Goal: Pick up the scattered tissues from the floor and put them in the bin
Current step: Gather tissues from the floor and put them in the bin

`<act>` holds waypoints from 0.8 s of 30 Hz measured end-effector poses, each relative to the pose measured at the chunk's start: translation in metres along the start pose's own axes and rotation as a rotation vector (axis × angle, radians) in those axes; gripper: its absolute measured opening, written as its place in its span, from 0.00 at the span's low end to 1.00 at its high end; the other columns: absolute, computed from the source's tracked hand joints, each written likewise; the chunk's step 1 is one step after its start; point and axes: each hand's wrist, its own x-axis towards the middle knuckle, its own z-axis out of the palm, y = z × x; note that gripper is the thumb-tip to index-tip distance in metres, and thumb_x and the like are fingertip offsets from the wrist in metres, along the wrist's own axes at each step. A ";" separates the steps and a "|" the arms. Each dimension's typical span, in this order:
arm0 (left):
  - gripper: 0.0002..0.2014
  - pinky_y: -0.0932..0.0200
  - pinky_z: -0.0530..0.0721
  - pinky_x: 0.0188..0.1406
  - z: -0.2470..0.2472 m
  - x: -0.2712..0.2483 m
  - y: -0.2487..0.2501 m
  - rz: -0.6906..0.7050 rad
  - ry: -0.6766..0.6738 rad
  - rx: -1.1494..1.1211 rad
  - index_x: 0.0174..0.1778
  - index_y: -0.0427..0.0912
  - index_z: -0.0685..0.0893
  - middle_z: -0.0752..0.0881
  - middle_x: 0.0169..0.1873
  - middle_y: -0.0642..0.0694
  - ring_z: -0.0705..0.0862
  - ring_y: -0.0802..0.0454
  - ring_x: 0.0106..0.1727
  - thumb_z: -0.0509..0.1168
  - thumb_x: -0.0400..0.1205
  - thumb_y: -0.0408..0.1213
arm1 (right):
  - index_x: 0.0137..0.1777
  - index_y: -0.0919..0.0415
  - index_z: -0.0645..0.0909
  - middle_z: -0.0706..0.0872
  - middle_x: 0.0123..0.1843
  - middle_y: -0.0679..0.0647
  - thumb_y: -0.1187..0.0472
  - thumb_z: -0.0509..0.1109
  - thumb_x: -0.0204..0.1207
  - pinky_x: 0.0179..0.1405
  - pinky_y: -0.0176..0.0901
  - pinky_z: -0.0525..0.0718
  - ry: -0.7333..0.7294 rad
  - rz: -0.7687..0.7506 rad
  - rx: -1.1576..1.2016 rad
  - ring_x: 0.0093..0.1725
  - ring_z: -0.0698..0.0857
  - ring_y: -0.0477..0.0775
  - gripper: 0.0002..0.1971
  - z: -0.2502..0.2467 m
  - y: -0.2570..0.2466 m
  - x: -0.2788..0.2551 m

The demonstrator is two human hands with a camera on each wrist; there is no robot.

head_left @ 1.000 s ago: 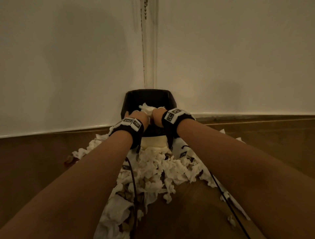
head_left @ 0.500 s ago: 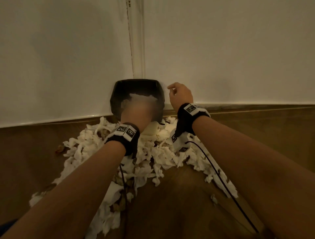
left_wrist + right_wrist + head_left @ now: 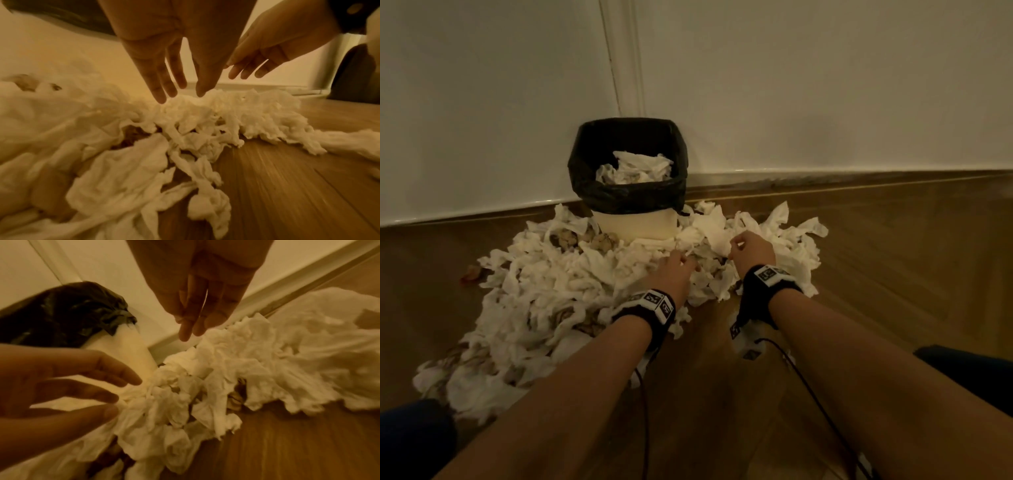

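Tissues [image 3: 558,291] lay in a big crumpled heap across the wooden floor [image 3: 893,274], banked up against the base of the bin [image 3: 635,222] and trailing off toward the person's left; only a small clump sat inside the black liner [image 3: 626,192], so by my guess most of the job was not yet done. Bin stood in the corner against the white wall [image 3: 825,85], pale body, liner folded over the rim. Some brownish bits were mixed into the heap, too dim to name. Both hands were down at the near edge of the heap, close together, just in front of the bin. Left hand [image 3: 671,277] had fingers spread and straight, tips touching the top of the paper, holding nothing. Right hand [image 3: 751,248] was the same in the wrist views, fingers extended over the heap, not closed on anything; from the head view it looked a bit more curled, but nothing was pinched. Step in hand looked like gathering a load. To do it well: sweep the two hands toward each other under the loose paper, compress it into one wad, and lift it straight over the rim, since light tissue sheds scraps easily. Keeping clear of the liner edge would avoid dragging it off the bin.
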 end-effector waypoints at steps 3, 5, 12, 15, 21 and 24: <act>0.23 0.45 0.76 0.65 0.014 0.005 0.010 -0.012 -0.007 0.069 0.69 0.57 0.70 0.59 0.75 0.41 0.62 0.37 0.73 0.61 0.80 0.30 | 0.54 0.58 0.83 0.86 0.53 0.58 0.60 0.61 0.80 0.44 0.43 0.76 0.005 0.042 -0.024 0.53 0.84 0.59 0.10 0.005 0.016 -0.004; 0.24 0.40 0.72 0.70 0.021 0.010 0.011 -0.036 -0.044 0.086 0.71 0.63 0.67 0.55 0.77 0.42 0.58 0.34 0.76 0.60 0.82 0.35 | 0.55 0.57 0.83 0.85 0.56 0.58 0.60 0.60 0.80 0.46 0.44 0.77 0.017 0.066 -0.032 0.54 0.83 0.59 0.11 0.007 0.026 -0.006; 0.23 0.44 0.73 0.62 0.034 0.028 0.005 -0.139 -0.106 -0.023 0.74 0.56 0.65 0.62 0.75 0.38 0.68 0.33 0.71 0.58 0.82 0.47 | 0.57 0.58 0.81 0.79 0.60 0.56 0.60 0.60 0.81 0.49 0.44 0.77 0.031 0.028 -0.102 0.56 0.81 0.58 0.10 0.014 0.042 -0.013; 0.15 0.47 0.76 0.57 0.032 0.035 0.004 -0.220 -0.022 -0.200 0.62 0.49 0.71 0.75 0.63 0.40 0.76 0.38 0.59 0.57 0.79 0.44 | 0.58 0.59 0.80 0.77 0.60 0.57 0.61 0.60 0.82 0.55 0.50 0.81 -0.021 -0.047 -0.159 0.59 0.79 0.58 0.11 0.019 0.042 -0.016; 0.13 0.52 0.76 0.61 0.018 0.035 -0.001 -0.167 -0.006 -0.285 0.56 0.40 0.83 0.79 0.63 0.38 0.78 0.41 0.62 0.58 0.81 0.27 | 0.68 0.56 0.73 0.69 0.68 0.57 0.62 0.62 0.80 0.58 0.52 0.79 -0.112 -0.164 -0.404 0.67 0.69 0.62 0.16 0.039 0.038 -0.024; 0.18 0.54 0.73 0.57 0.017 0.028 -0.006 -0.148 0.153 -0.325 0.64 0.40 0.81 0.79 0.60 0.34 0.78 0.38 0.60 0.53 0.83 0.26 | 0.70 0.49 0.69 0.62 0.73 0.58 0.59 0.64 0.79 0.57 0.56 0.79 -0.170 -0.154 -0.456 0.69 0.66 0.68 0.19 0.049 0.037 -0.027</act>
